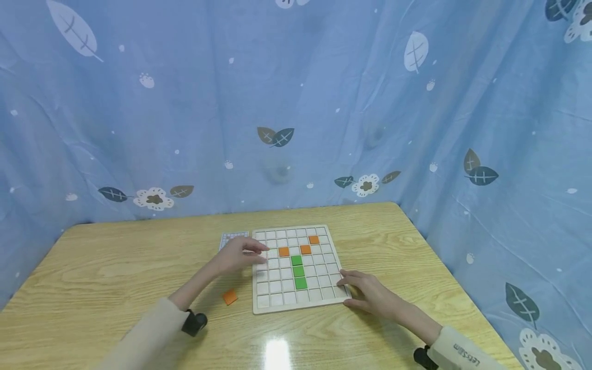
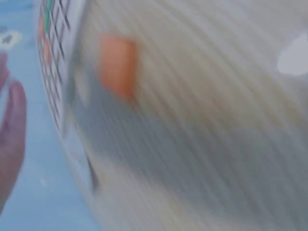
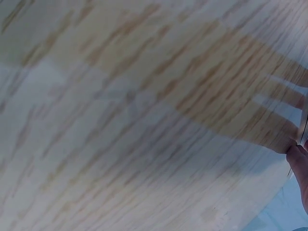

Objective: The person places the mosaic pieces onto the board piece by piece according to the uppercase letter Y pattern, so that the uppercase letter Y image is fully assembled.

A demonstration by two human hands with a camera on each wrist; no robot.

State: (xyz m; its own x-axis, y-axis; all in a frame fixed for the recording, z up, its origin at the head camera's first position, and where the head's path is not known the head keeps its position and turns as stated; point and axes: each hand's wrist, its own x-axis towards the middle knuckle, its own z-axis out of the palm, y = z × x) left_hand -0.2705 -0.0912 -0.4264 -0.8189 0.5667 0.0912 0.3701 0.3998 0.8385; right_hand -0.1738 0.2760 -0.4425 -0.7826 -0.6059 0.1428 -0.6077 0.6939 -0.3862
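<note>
A wooden grid board [image 1: 324, 295] with white squares lies on the table. Three green tiles [image 1: 298, 271] form a column on it, and three orange tiles [image 1: 306, 250] sit above them. My left hand [image 1: 240, 254] hovers at the board's left edge, thumb and fingers apart, with nothing visible between them. A loose orange tile [image 1: 229, 296] lies left of the board, below that hand; in the left wrist view this orange tile [image 2: 118, 66] is blurred. My right hand [image 1: 370, 293] touches the board's right edge near the front corner, fingers on the border and thumb [image 3: 298, 161] against the side.
A printed card [image 1: 233, 236] with a grid lies just left of the board's far corner, partly hidden behind the left hand. The wooden table [image 1: 139, 257] reaches back to a blue patterned curtain [image 1: 296, 103].
</note>
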